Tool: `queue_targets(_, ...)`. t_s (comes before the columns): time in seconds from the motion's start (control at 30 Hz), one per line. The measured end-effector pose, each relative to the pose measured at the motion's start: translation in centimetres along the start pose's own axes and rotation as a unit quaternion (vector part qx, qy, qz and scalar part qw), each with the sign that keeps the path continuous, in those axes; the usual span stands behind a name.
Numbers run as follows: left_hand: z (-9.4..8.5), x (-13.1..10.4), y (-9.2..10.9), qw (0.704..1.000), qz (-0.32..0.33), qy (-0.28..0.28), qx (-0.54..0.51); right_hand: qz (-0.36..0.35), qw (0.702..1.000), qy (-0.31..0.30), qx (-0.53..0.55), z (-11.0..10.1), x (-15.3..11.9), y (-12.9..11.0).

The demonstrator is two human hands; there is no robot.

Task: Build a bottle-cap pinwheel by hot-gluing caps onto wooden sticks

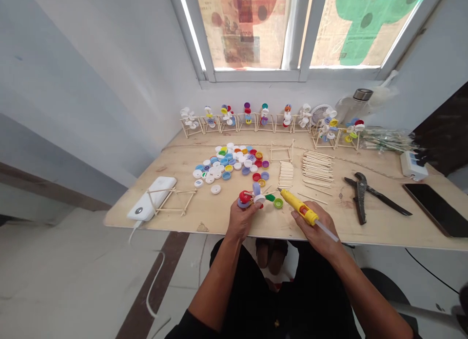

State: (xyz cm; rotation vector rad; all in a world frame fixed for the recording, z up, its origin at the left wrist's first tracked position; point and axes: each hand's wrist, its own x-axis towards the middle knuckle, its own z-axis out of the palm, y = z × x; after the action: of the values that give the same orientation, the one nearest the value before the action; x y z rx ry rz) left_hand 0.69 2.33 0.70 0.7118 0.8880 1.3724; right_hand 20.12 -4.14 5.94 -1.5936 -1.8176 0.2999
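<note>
At the near edge of the pale wooden table [212,213], the left hand [239,221] grasps a multicoloured cluster of round plastic caps [259,198], while the right hand [321,229] is wrapped around a yellow glue gun [300,206], its tip just beside those caps. It looks like a gluing step; from this pose, the next move calls for a steady left grip and a nozzle clear of the fingers.

Take the cluster as the clock's centre, with 12 towards the window. Counted: 1 loose lime-green cap [278,203] at 3 o'clock; 2 stacks of pale thin sticks [317,167] at 2; 2 bare stick frames [185,191], at 9 and 1; 1 white power bank [155,197] at 9; 1 black metal cutting tool [360,202] and 1 dark phone [437,210] at 3. About 9 cap wheels on stick stands [247,114] run from 10 to 2. The mixed caps [230,161] at 11 overlap too much to count.
</note>
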Motion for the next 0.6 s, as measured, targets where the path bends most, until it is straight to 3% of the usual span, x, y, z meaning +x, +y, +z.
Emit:
queue_targets(0.1, -0.1, 0.1, -0.1, 1.0, -0.002, -0.004, -0.005, -0.069, 0.997, 0.006, 0.016, -1.2, -0.1, 0.2)
queue_targets(0.27, -0.1, 0.2, -0.2, 1.0, -0.003, 0.004, 0.001, -0.184, 0.981, 0.03, -0.053, -3.6, -0.9, 2.0)
queue_targets(0.4, 0.1, 0.1, 0.0, 1.0, -0.004, -0.001, -0.001, -0.178, 0.975, 0.046, -0.125, -6.4, -1.7, 5.1)
queue_targets(0.6, 0.2, 0.0, 0.2, 1.0, 0.004, 0.005, 0.004, -0.136, 0.956, 0.067, -0.253, -10.7, -2.9, 12.2)
